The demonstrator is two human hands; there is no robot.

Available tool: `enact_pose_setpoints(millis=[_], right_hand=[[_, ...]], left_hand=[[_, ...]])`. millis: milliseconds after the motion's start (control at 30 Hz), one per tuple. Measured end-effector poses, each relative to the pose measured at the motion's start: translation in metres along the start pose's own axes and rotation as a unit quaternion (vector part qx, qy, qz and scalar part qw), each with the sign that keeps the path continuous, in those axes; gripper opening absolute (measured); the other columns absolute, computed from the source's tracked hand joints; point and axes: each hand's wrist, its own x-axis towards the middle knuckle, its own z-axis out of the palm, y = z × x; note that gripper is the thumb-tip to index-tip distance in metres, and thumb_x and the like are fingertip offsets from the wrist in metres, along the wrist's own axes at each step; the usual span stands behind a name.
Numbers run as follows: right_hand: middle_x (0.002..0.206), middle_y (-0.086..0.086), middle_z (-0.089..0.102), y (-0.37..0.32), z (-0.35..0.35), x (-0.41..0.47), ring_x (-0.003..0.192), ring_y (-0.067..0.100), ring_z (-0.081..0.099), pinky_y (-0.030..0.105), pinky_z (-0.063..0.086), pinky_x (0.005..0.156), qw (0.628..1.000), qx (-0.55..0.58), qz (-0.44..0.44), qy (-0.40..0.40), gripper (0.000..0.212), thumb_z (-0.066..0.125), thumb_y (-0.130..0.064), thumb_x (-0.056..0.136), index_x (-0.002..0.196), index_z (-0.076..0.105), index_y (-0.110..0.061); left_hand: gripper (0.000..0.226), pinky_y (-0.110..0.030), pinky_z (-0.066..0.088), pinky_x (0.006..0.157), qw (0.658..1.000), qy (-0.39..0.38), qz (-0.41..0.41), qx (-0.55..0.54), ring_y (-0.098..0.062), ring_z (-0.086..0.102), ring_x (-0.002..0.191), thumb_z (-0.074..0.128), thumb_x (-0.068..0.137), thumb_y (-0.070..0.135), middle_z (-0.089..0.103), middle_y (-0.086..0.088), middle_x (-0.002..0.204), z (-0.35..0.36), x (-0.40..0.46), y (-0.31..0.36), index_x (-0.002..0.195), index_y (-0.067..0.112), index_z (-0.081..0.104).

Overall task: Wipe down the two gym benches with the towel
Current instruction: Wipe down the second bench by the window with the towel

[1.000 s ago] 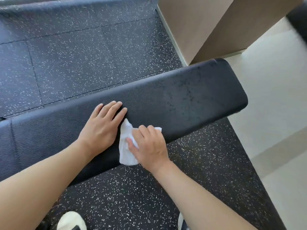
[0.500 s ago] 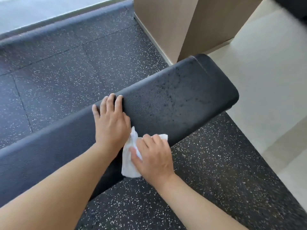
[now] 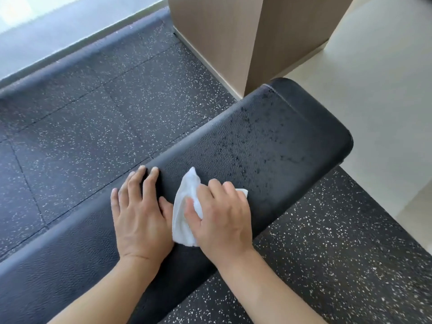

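A black padded gym bench (image 3: pixel 275 141) runs from lower left to upper right, its rounded end at the right. Dark wet streaks mark the pad near that end. My right hand (image 3: pixel 222 218) presses a crumpled white towel (image 3: pixel 185 206) onto the pad's near side, fingers curled over it. My left hand (image 3: pixel 140 216) lies flat on the pad just left of the towel, fingers straight and reaching the far edge. Only one bench is in view.
Black speckled rubber floor tiles (image 3: pixel 93 108) surround the bench. A beige wooden column (image 3: pixel 245 31) stands just beyond the bench's right end. Pale smooth flooring (image 3: pixel 385 85) lies to the right. A bright window strip is at the top left.
Both hands and the towel have slid along the pad toward the bench's right end. The view has shifted, so the bench end now sits further right and lower.
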Motion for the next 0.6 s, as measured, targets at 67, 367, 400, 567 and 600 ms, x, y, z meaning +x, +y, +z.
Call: enact_pose_setpoints(millis=[67,367,400,567,600], right_hand=[[0.075,-0.002,0.047,-0.003,0.0,0.01,0.072,0.022,0.043,0.04,0.034,0.065,1.0,-0.003,0.008,-0.007,0.029,0.057,-0.042,0.097,0.078,0.05,-0.022],[0.078,-0.006,0.039,0.021,-0.021,-0.01,0.072,0.018,0.034,0.037,0.039,0.065,0.996,0.002,-0.066,-0.064,0.026,0.053,-0.042,0.103,0.088,0.054,-0.021],[0.078,-0.006,0.039,0.024,-0.02,-0.01,0.072,0.018,0.035,0.037,0.039,0.065,0.995,0.0,-0.073,-0.062,0.027,0.053,-0.043,0.103,0.088,0.055,-0.021],[0.078,-0.002,0.047,0.011,-0.003,0.022,0.072,0.022,0.043,0.04,0.039,0.065,0.998,-0.013,-0.045,-0.038,0.029,0.056,-0.043,0.1,0.083,0.057,-0.019],[0.078,-0.001,0.049,0.005,0.003,0.036,0.073,0.023,0.045,0.041,0.039,0.066,0.999,-0.012,-0.038,-0.037,0.029,0.056,-0.043,0.099,0.083,0.057,-0.019]], left_hand=[[0.064,-0.058,0.017,0.129,1.0,-0.002,0.004,-0.001,-0.033,0.032,0.152,0.035,0.093,0.032,0.04,-0.01,0.163,0.001,0.0,0.0,0.154,0.016,0.045],[0.064,-0.059,0.02,0.128,1.0,0.023,0.016,0.004,-0.035,0.037,0.149,0.039,0.091,0.03,0.044,-0.012,0.159,0.002,0.0,0.0,0.152,0.014,0.048],[0.063,-0.058,0.019,0.128,1.0,0.024,0.017,0.006,-0.035,0.037,0.149,0.04,0.091,0.029,0.044,-0.011,0.159,0.002,0.001,-0.001,0.152,0.015,0.048],[0.063,-0.057,0.018,0.128,1.0,0.017,0.012,0.007,-0.034,0.036,0.15,0.041,0.091,0.029,0.043,-0.011,0.16,0.002,0.0,-0.003,0.152,0.015,0.049],[0.062,-0.058,0.02,0.128,1.0,0.018,0.013,0.007,-0.034,0.036,0.15,0.041,0.092,0.03,0.043,-0.011,0.16,0.002,0.0,-0.002,0.152,0.015,0.05]])
